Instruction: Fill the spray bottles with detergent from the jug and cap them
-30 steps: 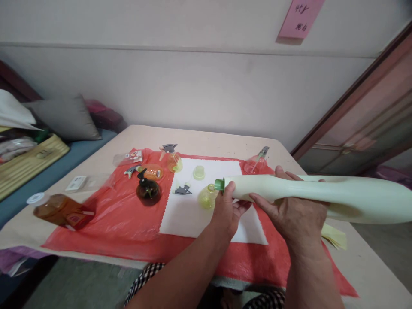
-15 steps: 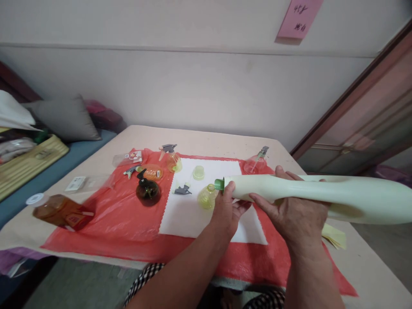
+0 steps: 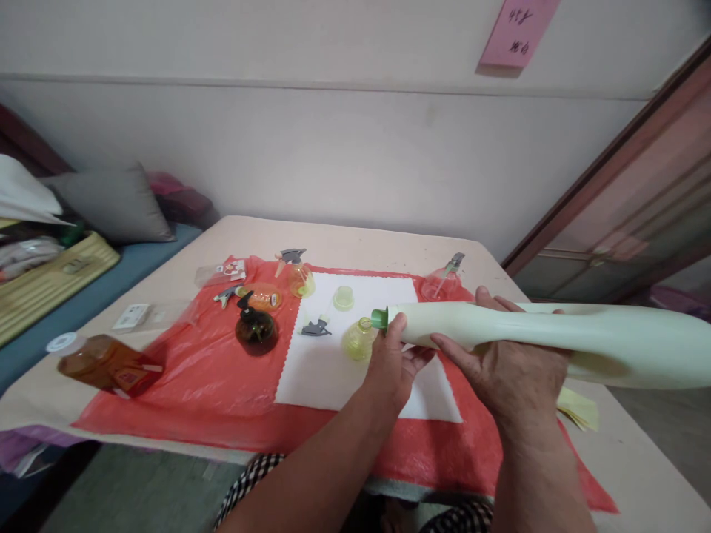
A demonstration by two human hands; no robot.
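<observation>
Head view. Both hands are grasping a long pale green vessel (image 3: 589,333), which is lying crosswise above the right half of the table (image 3: 355,244), its wide end reaching past the table's right edge. The left hand (image 3: 392,363) is gripping the narrow end, one digit resting on the side and other fingers curling beneath. The right hand (image 3: 508,370) is clasping it farther back, fingertips showing above the upper outline, thumb lying along the lower one. A green spout (image 3: 378,318) is projecting from the narrow end and pointing left, just beside the mouth of a yellow-green bottle (image 3: 360,344); contact between them: cannot tell.

The bottle is standing near the middle of a white sheet (image 3: 311,385), which is lying on red plastic (image 3: 205,392) covering much of the table. A pale green cup-like piece (image 3: 343,297) is sitting toward the white sheet's far edge; a grey spray head (image 3: 315,327) is lying near its left edge.

Left of the sheet, a dark pump bottle (image 3: 255,331) and an orange bottle (image 3: 264,297) are resting on the plastic. A pinkish spray bottle (image 3: 441,286) is standing near the plastic's far right corner. Yellow papers (image 3: 578,407) are lying toward the table's right edge.
</observation>
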